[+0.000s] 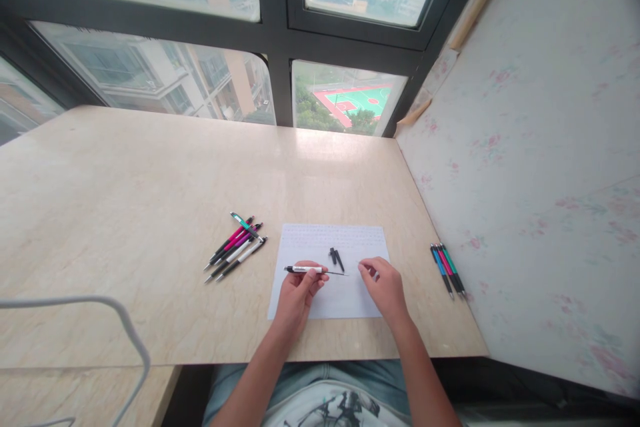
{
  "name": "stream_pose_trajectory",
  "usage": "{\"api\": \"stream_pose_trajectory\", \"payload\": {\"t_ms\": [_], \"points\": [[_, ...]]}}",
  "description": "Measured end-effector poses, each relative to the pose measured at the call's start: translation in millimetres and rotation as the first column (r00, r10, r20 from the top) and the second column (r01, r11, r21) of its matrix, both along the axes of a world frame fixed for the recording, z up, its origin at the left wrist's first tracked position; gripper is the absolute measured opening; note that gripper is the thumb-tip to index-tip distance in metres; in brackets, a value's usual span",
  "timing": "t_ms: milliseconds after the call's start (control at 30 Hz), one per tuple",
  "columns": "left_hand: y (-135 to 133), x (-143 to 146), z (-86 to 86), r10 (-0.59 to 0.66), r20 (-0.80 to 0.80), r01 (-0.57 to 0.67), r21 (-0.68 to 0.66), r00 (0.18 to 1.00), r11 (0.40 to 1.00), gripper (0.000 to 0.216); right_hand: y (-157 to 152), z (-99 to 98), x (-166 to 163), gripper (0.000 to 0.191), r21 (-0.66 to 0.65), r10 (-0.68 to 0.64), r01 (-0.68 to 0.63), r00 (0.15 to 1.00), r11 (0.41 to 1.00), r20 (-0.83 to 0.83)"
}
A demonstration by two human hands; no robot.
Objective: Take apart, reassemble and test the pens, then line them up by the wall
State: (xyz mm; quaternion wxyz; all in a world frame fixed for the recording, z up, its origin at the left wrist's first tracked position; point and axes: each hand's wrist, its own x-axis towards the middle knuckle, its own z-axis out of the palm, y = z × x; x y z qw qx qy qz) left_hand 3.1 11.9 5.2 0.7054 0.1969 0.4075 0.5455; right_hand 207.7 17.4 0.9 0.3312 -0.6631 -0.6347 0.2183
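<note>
Pen (306, 269) runs left to right, pinched by your left hand (301, 288) over the paper (345, 303), refill (336, 273) pointing toward your right hand (384, 283), whose fingertips bunch close; whether they hold anything, I cannot tell.

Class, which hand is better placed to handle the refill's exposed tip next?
Probably the right hand: it is near the tip of the refill, with nothing clearly visible in its grasp; the left hand holds the white pen barrel.

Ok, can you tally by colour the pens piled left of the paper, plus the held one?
Teal pen: 1
Pink pen: 1
Purple pen: 1
White pens in the pile: 2
White held pen, left hand: 1
Total: 6
</note>
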Motion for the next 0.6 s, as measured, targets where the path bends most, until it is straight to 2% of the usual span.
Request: {"api": "stream_pose_trajectory", "payload": {"t_ms": [100, 200, 433, 500, 600], "points": [[0, 0, -0.1, -0.003, 0.001, 0.003, 0.006, 1.0, 1.0, 0.022, 7, -5.6, -7, 0.022, 0.01, -0.031, 0.03, 0.997, 0.999, 0.064], [0, 0, 0.2, -0.001, 0.003, 0.001, 0.013, 1.0, 1.0, 0.023, 14, -6.1, -20, 0.021, 0.006, -0.031, 0.031, 0.998, 1.0, 0.055], [0, 1, 1.8, -0.006, 0.001, 0.006, 0.011, 1.0, 1.0, 0.023, 16, 9.2, -27, 0.035, -0.023, -0.031, 0.026, 0.972, 0.999, -0.233], [0, 1, 1.7, -0.012, 0.003, 0.012, 0.015, 1.0, 1.0, 0.02, 10, 18.9, -27, 0.037, -0.064, 0.025, -0.045, 0.956, 0.997, -0.292], [0, 0, 0.8, -0.023, 0.004, 0.023, 0.026, 1.0, 0.999, 0.02, -1, 31.5, -30, 0.026, -0.072, 0.216, -0.246, 0.935, 0.967, -0.282]]}}
